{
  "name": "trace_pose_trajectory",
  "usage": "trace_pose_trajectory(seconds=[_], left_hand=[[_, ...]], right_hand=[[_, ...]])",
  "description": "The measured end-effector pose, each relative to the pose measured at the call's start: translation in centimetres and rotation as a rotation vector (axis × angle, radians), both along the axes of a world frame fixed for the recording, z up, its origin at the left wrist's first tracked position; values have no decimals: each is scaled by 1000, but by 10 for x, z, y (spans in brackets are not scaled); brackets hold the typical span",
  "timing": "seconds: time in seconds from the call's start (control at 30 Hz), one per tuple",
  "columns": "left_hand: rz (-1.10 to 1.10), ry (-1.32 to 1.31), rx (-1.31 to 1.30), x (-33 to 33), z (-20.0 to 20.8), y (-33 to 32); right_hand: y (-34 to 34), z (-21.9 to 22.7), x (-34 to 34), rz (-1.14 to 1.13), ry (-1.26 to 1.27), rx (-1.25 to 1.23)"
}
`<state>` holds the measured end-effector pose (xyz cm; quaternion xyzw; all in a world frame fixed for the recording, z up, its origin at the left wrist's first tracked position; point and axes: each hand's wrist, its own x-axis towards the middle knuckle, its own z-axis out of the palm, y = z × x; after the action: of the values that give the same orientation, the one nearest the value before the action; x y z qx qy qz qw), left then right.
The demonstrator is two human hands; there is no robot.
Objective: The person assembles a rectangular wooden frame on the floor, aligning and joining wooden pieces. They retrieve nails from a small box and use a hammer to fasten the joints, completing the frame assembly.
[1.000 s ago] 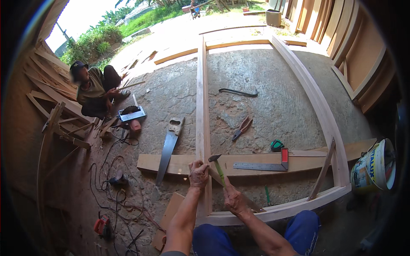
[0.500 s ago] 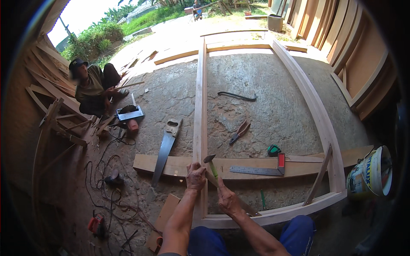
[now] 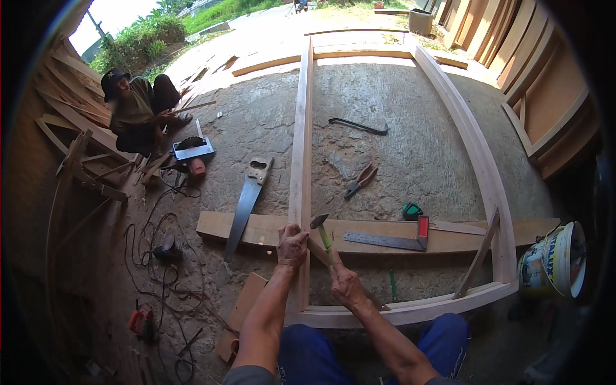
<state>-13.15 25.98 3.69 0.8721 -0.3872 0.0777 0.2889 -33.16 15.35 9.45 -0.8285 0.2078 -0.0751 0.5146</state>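
My left hand [image 3: 292,246] is closed at the left post of a pale wooden frame [image 3: 300,147], by the upper end of a diagonal wooden brace [image 3: 319,253]. Whatever its fingers pinch is hidden. My right hand [image 3: 348,287] grips a hammer [image 3: 325,236] by its green handle, and the dark hammer head stands just right of the left hand, above the brace. The brace slants down to the frame's near rail [image 3: 410,312], passing behind my right hand. A second brace [image 3: 478,256] spans the frame's near right corner.
A plank [image 3: 385,242] under the frame carries a try square [image 3: 391,240] and a tape measure [image 3: 411,210]. Pliers [image 3: 361,180], a pry bar [image 3: 359,126] and a handsaw [image 3: 247,202] lie around. Cables, a circular saw [image 3: 194,154] and a seated person [image 3: 138,115] are left; a bucket [image 3: 555,258] stands right.
The hammer head has shifted slightly right, away from my left hand. Both hands keep their holds. The whole view has moved a little, so the near things sit higher in it.
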Motion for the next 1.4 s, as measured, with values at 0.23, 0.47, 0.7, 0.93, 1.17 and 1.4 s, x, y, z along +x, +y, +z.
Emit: trace_pose_trajectory(seconds=[0.23,0.47,0.7,0.93,1.17,1.4], left_hand=[[12,16,22,0,0,2],[26,-24,11,-2,-2,1],[52,20,56,-1,3,3],[63,61,33,-7,-5,4],[97,51,90,-9,4,2],[657,415,500,-58,35,-30]], right_hand=[[11,-6,2,-15,-85,-76],[14,-1,-1,-68,-156,-71],[7,16,2,-103,-47,6],[7,-16,6,-50,-39,-18],[-3,-57,5,-268,-71,209],[-1,-73,10,-212,-148,67]])
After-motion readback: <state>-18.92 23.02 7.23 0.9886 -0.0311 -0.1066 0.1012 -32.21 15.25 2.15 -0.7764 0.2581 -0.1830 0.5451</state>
